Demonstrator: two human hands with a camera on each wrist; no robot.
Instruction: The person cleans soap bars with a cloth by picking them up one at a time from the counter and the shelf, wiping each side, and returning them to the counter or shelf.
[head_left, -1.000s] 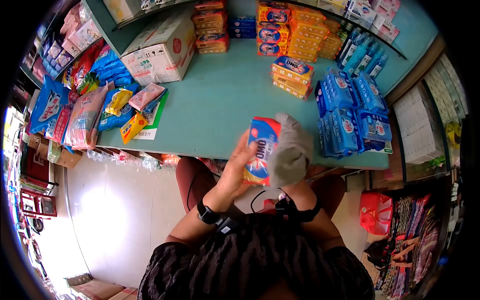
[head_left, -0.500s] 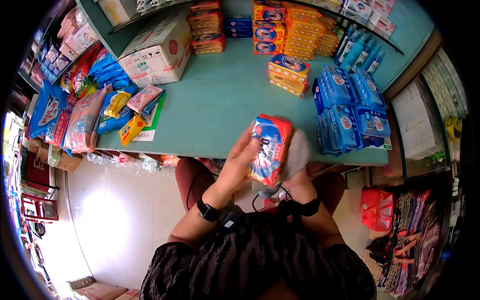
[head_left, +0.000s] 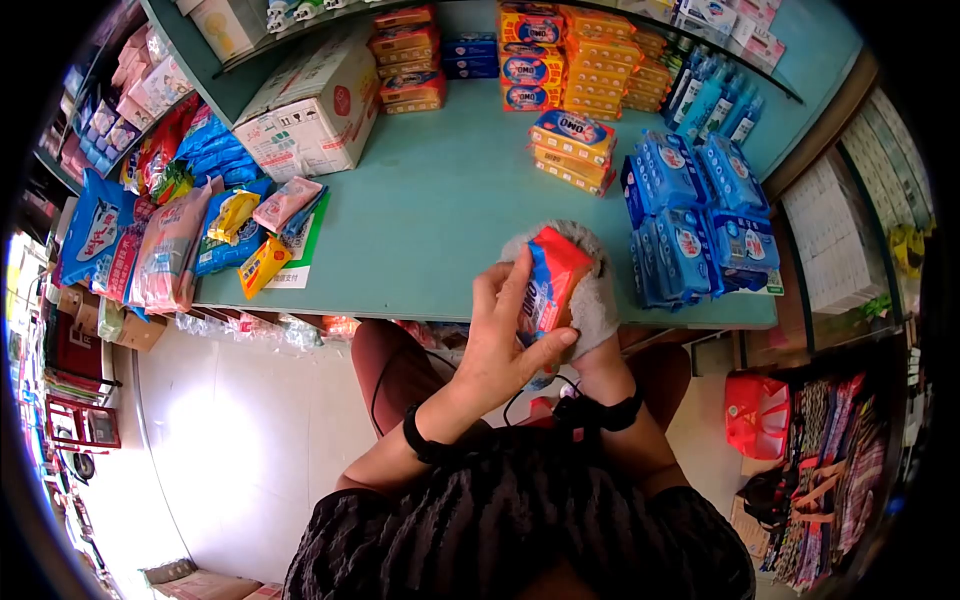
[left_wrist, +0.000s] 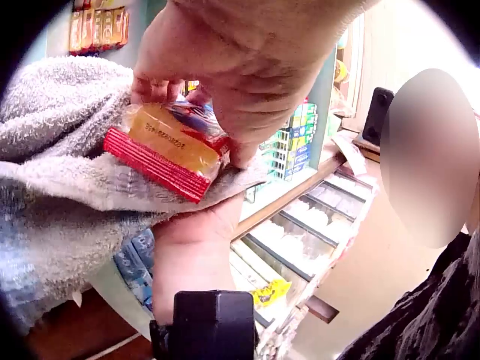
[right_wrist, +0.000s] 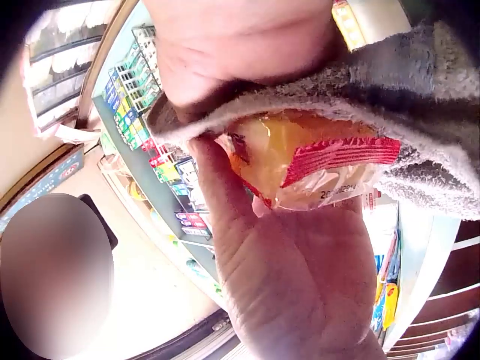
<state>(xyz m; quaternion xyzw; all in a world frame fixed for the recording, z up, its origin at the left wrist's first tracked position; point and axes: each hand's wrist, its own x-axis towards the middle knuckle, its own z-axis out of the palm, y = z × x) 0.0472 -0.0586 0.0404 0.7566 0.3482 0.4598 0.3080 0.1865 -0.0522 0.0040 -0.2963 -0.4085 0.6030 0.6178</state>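
In the head view my left hand (head_left: 495,345) grips an OMO soap pack (head_left: 558,265) in red and blue wrapping, fingers along its left side and thumb across its near end. A grey towel (head_left: 592,305) covers most of my right hand (head_left: 604,372) and wraps the far and right sides of the pack. My right fingers are hidden beneath this cloth. The left wrist view shows the crimped red end of the pack (left_wrist: 157,165) against the towel (left_wrist: 60,180). Yellow soap shows through clear film in the right wrist view, under the towel's edge (right_wrist: 255,101).
On the green counter (head_left: 430,220), a short stack of OMO packs (head_left: 573,150) stands beyond my hands. Blue wipes packs (head_left: 690,250) are at the right. A cardboard box (head_left: 315,110) and detergent bags (head_left: 105,230) occupy the left. More OMO stacks (head_left: 533,65) stand at the back.
The soap pack has turned from its broad face onto a narrower side. My left fingers have shifted along it, and the towel has moved round behind its far end.
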